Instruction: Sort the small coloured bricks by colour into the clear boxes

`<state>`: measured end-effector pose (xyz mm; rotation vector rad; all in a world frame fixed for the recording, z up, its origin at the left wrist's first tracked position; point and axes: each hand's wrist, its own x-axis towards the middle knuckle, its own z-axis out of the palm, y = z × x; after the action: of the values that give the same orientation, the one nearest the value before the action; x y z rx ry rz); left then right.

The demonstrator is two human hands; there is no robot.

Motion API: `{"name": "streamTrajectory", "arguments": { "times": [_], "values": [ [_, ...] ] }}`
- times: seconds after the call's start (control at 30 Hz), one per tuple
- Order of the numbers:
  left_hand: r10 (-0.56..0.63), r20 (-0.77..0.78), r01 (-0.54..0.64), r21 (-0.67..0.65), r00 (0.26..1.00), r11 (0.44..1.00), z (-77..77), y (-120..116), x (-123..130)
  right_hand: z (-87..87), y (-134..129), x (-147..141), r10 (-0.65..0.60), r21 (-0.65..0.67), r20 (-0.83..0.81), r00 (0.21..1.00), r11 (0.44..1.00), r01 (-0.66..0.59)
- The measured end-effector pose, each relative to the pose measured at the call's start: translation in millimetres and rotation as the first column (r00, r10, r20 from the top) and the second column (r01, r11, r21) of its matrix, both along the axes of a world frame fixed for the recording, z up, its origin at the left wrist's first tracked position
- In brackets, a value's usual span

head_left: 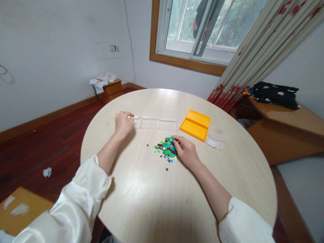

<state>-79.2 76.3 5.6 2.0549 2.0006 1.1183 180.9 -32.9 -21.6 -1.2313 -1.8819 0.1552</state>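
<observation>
A pile of small toy building bricks, in green, blue, brown and yellow, lies near the middle of the round table. My right hand rests at the pile's right edge, thumb and forefinger a little apart among the bricks. My left hand is at the leftmost clear plastic box, its fingers curled and pinched together. Whatever is between those fingertips is hidden. Two more clear boxes stand in line beside it, a middle box and a right-hand box.
A yellow plastic case lies opened flat right of the boxes. Next to it sits a small clear container with its lid up. Stray brown bricks lie around the pile, one nearer me. A wooden cabinet stands to the right.
</observation>
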Motion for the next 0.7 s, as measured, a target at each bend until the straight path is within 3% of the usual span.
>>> {"name": "streamTrajectory", "arguments": {
  "times": [0.07, 0.17, 0.27, 0.33, 0.43, 0.5, 0.7],
  "values": [
    [-0.079, 0.048, 0.077, 0.057, 0.996, 0.995, 0.3, -1, 4, -0.6, 0, 0, -0.026, -0.043, -0.037, 0.999, 0.999, 0.024],
    [-0.347, 0.1, 0.334, 0.128, 0.932, 0.934, -1.3, -8, 18, -0.5, 0, -1, -0.053, -0.085, -0.085, 0.995, 0.995, 0.046],
    [-0.626, 0.083, 0.613, 0.143, 0.775, 0.777, -6.1, -22, 38, 0.1, 0, -2, -0.056, -0.087, -0.103, 0.993, 0.995, 0.047],
    [-0.749, 0.044, 0.741, 0.116, 0.661, 0.661, -9.7, -33, 51, 0.4, -1, -3, -0.044, -0.093, -0.098, 0.994, 0.995, 0.035],
    [-0.832, -0.015, 0.831, 0.075, 0.554, 0.551, -13.3, -46, 67, 0.9, -3, -5, -0.021, -0.108, -0.077, 0.997, 0.994, 0.013],
    [-0.86, -0.034, 0.86, 0.061, 0.509, 0.507, -14.1, -52, 73, 1.8, -4, -6, -0.005, -0.108, -0.065, 0.998, 0.994, -0.002],
    [-0.843, -0.025, 0.84, 0.097, 0.538, 0.533, -12.9, -57, 77, 5.3, -6, -10, 0.036, -0.089, -0.053, 0.998, 0.995, -0.04]
  ]
}}
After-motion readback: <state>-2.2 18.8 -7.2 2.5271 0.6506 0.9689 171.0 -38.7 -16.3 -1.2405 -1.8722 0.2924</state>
